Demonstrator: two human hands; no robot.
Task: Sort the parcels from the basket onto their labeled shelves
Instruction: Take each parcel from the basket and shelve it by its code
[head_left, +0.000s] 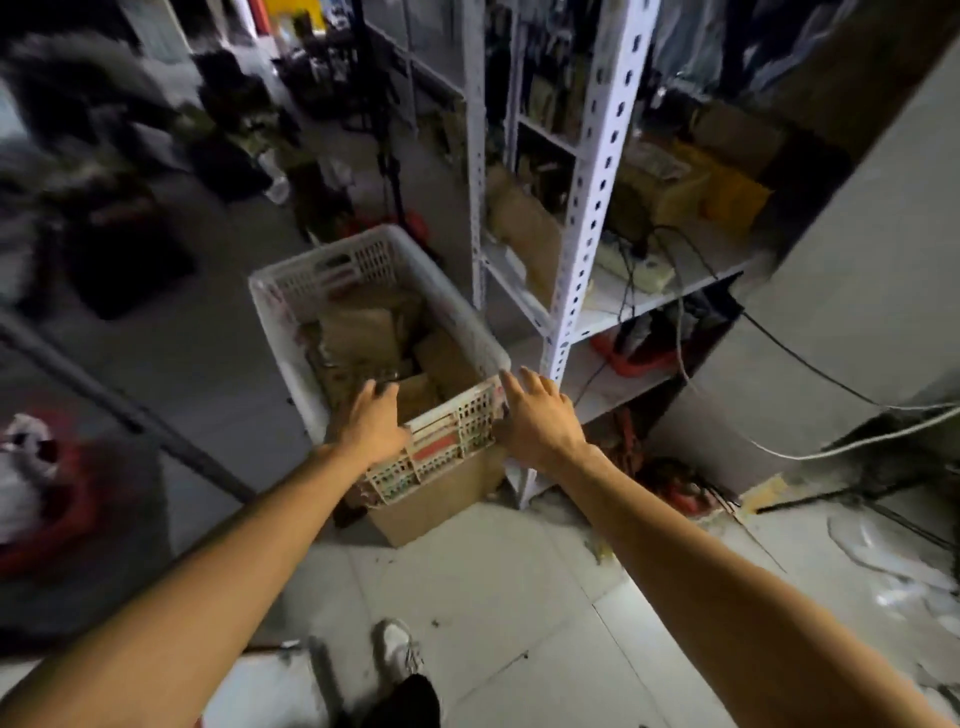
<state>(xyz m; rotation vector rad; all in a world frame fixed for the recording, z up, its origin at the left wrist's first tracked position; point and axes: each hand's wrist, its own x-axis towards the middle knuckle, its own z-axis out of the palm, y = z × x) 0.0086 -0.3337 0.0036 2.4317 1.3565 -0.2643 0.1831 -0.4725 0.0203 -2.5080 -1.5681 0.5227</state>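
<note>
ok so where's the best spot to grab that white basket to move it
Probably by the rolled top rim of the white basket, one hand per long side, from above. The left hand is already over the near end; the right hand hovers open by the near corner.

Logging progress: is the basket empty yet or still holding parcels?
Still holding parcels: brown parcels lie inside the white basket.

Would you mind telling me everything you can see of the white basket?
The basket is a rectangular white plastic crate with latticed walls and a solid rim. It sits slightly tilted on a cardboard box beside the shelving. Inside lie brown parcels, filling the bottom. The left hand reaches over its near wall, fingers curled among the parcels; the right hand is open at its near right corner.
</note>
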